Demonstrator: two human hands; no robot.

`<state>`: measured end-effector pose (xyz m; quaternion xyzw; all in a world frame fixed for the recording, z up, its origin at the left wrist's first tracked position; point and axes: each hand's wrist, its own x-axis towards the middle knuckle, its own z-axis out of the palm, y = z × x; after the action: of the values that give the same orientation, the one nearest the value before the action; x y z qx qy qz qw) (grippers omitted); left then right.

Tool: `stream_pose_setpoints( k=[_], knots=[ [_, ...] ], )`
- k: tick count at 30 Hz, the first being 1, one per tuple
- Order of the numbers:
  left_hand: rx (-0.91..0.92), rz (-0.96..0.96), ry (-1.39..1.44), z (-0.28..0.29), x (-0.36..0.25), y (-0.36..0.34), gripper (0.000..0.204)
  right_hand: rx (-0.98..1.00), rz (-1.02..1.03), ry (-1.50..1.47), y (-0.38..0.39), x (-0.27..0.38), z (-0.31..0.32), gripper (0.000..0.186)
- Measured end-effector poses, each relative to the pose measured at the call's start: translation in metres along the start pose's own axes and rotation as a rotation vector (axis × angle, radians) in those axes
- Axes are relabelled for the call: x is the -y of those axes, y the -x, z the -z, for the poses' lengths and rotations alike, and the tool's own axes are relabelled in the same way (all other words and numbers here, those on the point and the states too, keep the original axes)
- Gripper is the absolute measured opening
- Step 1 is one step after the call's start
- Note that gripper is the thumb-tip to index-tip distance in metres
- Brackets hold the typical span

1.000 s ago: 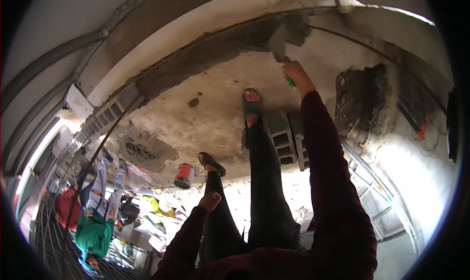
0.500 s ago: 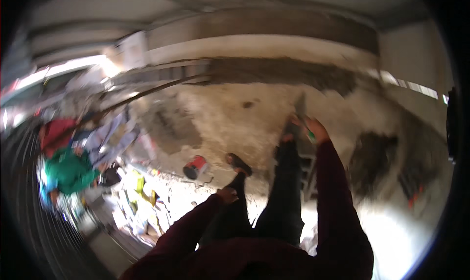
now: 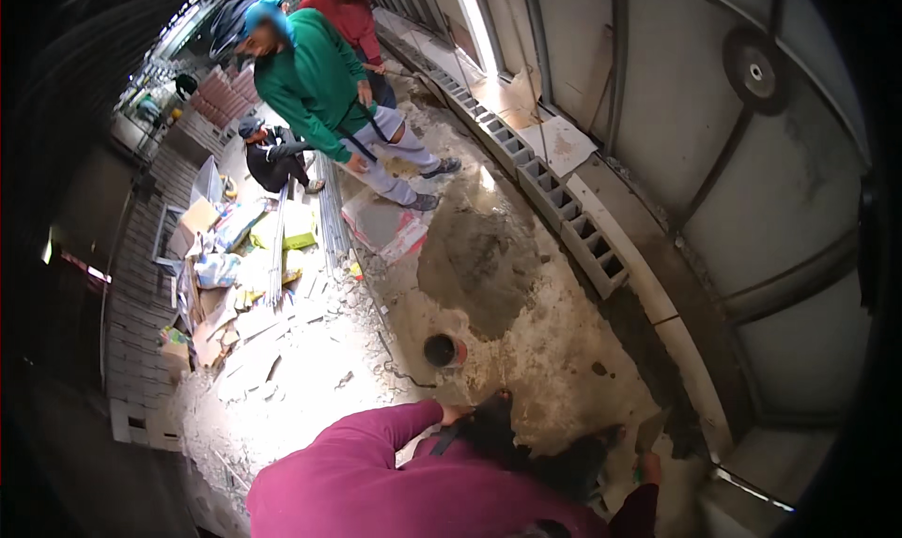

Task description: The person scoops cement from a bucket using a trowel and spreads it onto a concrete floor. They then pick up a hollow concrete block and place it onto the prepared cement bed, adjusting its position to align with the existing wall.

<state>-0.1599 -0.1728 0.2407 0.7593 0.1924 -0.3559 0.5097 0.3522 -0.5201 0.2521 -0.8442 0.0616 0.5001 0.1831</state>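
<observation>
Right hand (image 3: 648, 468): fingers wrapped around the green handle of the trowel (image 3: 650, 432), blade near the dark strip (image 3: 648, 339). Step in hand (a judgement): carrying the tool; its next move calls for a steady wrist. Left hand (image 3: 458, 413): finger state cannot be told. Beyond: bucket (image 3: 459, 352), concrete blocks (image 3: 569, 209).

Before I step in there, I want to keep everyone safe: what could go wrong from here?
The trowel in the right hand is close to the right foot, so a slip might nick the toes.

The bucket stands near the left foot; a careless step could knock it over.

What looks like a dark cord lies on the floor beside the bucket and might catch a foot.
</observation>
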Motion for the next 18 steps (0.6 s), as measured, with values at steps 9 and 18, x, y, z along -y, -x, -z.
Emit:
stream_pose_setpoints(
  k=[9,18],
  knots=[
    [-0.155,0.297,0.15,-0.026,0.035,0.12,0.054,-0.068,0.634,1.297,0.076,0.0,-0.001,0.019],
    [-0.348,0.635,0.419,-0.027,0.045,0.079,0.057,0.085,0.601,1.211,0.031,0.105,0.003,0.022]
  ],
)
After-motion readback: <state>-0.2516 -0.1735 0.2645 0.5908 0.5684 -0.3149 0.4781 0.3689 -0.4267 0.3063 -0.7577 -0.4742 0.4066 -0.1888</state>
